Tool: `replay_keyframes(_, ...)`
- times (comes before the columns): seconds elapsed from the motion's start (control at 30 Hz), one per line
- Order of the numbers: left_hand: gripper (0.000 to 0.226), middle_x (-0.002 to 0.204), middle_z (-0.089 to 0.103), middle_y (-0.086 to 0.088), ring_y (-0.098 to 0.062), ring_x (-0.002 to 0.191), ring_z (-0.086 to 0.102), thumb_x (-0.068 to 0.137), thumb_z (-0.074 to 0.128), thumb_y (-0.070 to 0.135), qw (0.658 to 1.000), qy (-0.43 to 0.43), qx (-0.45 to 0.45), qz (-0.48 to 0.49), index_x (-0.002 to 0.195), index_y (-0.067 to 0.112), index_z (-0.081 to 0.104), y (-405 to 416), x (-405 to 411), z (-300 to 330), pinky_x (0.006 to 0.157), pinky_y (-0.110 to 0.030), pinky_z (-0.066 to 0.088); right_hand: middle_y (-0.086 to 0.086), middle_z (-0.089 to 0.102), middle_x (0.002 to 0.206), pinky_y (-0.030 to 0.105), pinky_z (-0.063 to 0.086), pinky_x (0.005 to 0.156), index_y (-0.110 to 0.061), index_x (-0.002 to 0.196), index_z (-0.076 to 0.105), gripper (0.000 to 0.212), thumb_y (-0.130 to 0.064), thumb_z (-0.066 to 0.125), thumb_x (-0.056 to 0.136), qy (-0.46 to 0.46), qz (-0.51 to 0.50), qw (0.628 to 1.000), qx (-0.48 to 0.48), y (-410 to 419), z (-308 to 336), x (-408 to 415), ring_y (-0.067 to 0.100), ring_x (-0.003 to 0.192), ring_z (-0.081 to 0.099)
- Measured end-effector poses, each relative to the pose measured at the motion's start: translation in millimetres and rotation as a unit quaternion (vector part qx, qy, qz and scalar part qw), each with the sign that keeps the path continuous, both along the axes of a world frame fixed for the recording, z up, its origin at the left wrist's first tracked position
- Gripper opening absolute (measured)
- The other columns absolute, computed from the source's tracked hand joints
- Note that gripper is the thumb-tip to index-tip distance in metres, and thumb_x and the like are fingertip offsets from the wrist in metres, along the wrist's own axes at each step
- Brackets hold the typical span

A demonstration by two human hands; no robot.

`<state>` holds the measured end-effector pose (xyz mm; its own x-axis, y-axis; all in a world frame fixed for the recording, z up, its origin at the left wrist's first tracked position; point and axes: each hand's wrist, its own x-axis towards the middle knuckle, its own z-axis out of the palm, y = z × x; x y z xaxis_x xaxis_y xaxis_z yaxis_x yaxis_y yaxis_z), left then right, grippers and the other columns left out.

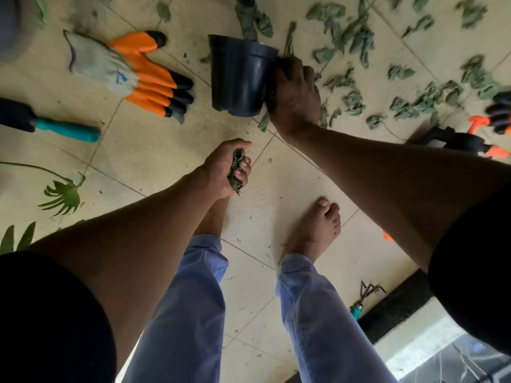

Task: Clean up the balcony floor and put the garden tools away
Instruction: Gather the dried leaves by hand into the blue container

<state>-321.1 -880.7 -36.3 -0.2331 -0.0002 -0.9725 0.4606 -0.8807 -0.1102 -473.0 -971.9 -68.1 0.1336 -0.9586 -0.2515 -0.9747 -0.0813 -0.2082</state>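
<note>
My left hand grips a small bunch of dried green leaves above the tiled floor. Beside a dark plastic pot that lies tipped on the floor, my right hand is curled around a clump of leaves at the pot's rim. Dried leaves lie scattered over the tiles to the right of the pot. An orange and grey garden glove lies left of the pot. Further left lies a tool with a teal handle.
A black and orange tool and a second glove lie at the right edge. A small hand rake rests by the dark threshold at lower right. My bare feet stand mid-floor. Plant fronds reach in at left.
</note>
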Motion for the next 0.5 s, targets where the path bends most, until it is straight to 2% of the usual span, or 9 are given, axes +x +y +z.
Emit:
replay_keyframes(0.1, 0.034, 0.061, 0.05, 0.006, -0.002, 0.043, 0.044, 0.093, 0.069, 0.027, 1.0, -0.001, 0.001, 0.005, 0.069, 0.025, 0.045, 0.9, 2.7, 0.8, 0.035, -0.014, 0.029, 0.01, 0.054, 0.129, 0.037, 0.054, 0.071, -0.019, 0.131, 0.058, 0.035, -0.008, 0.055, 0.097, -0.004, 0.044, 0.999, 0.0, 11.2, 2.0, -2.2, 0.032, 0.114, 0.052)
replay_keyframes(0.2, 0.034, 0.061, 0.05, 0.006, -0.002, 0.042, 0.044, 0.093, 0.068, 0.027, 1.0, 0.002, -0.001, 0.003, 0.069, 0.025, 0.045, 2.3, 3.3, 3.7, 0.034, -0.014, 0.029, 0.013, 0.057, 0.122, 0.04, 0.057, 0.072, -0.012, 0.121, 0.064, 0.035, 0.004, 0.054, 0.092, -0.023, 0.079, 0.996, 0.022, 19.4, 4.6, -12.1, 0.034, 0.108, 0.058)
replay_keyframes(0.27, 0.034, 0.061, 0.05, 0.006, -0.002, 0.043, 0.044, 0.094, 0.068, 0.027, 1.0, 0.008, -0.001, 0.009, 0.069, 0.025, 0.045, 3.0, 2.7, 5.8, 0.035, -0.013, 0.029, 0.014, 0.063, 0.117, 0.041, 0.06, 0.076, -0.009, 0.115, 0.068, 0.03, 0.005, 0.057, 0.091, -0.026, 0.074, 0.996, 0.034, 21.4, 4.3, -19.6, 0.034, 0.103, 0.064)
replay_keyframes(0.33, 0.033, 0.061, 0.05, 0.006, -0.003, 0.043, 0.044, 0.094, 0.067, 0.027, 1.0, 0.016, 0.0, 0.016, 0.07, 0.025, 0.044, 3.3, 1.7, 10.0, 0.035, -0.013, 0.029, 0.01, 0.07, 0.112, 0.031, 0.058, 0.08, -0.011, 0.109, 0.073, 0.026, 0.001, 0.058, 0.092, -0.039, 0.021, 0.997, 0.066, 22.4, 6.6, -25.5, 0.028, 0.099, 0.069)
replay_keyframes(0.4, 0.033, 0.061, 0.05, 0.006, -0.003, 0.043, 0.044, 0.094, 0.066, 0.026, 1.0, 0.017, 0.001, 0.023, 0.07, 0.024, 0.045, 2.6, 0.3, 15.4, 0.035, -0.013, 0.03, 0.003, 0.075, 0.106, 0.02, 0.051, 0.079, -0.017, 0.1, 0.078, 0.026, -0.002, 0.06, 0.091, -0.082, -0.068, 0.989, 0.099, 24.5, 16.7, -28.8, 0.016, 0.089, 0.068)
replay_keyframes(0.43, 0.033, 0.06, 0.05, 0.006, -0.003, 0.043, 0.044, 0.095, 0.066, 0.026, 0.999, 0.017, 0.002, 0.028, 0.07, 0.024, 0.045, 1.9, -0.6, 19.3, 0.035, -0.013, 0.029, -0.001, 0.076, 0.103, 0.019, 0.052, 0.079, -0.02, 0.096, 0.08, 0.026, -0.002, 0.063, 0.089, -0.113, -0.109, 0.981, 0.11, 25.9, 25.3, -29.1, 0.009, 0.085, 0.065)
replay_keyframes(0.5, 0.033, 0.06, 0.05, 0.005, -0.004, 0.043, 0.044, 0.095, 0.066, 0.026, 0.999, 0.013, 0.002, 0.042, 0.069, 0.024, 0.045, 0.1, -3.3, 29.7, 0.036, -0.013, 0.029, -0.006, 0.077, 0.096, 0.025, 0.057, 0.086, -0.021, 0.092, 0.081, 0.022, -0.002, 0.071, 0.085, -0.186, -0.18, 0.956, 0.135, 29.6, 50.1, -27.8, 0.004, 0.083, 0.065)
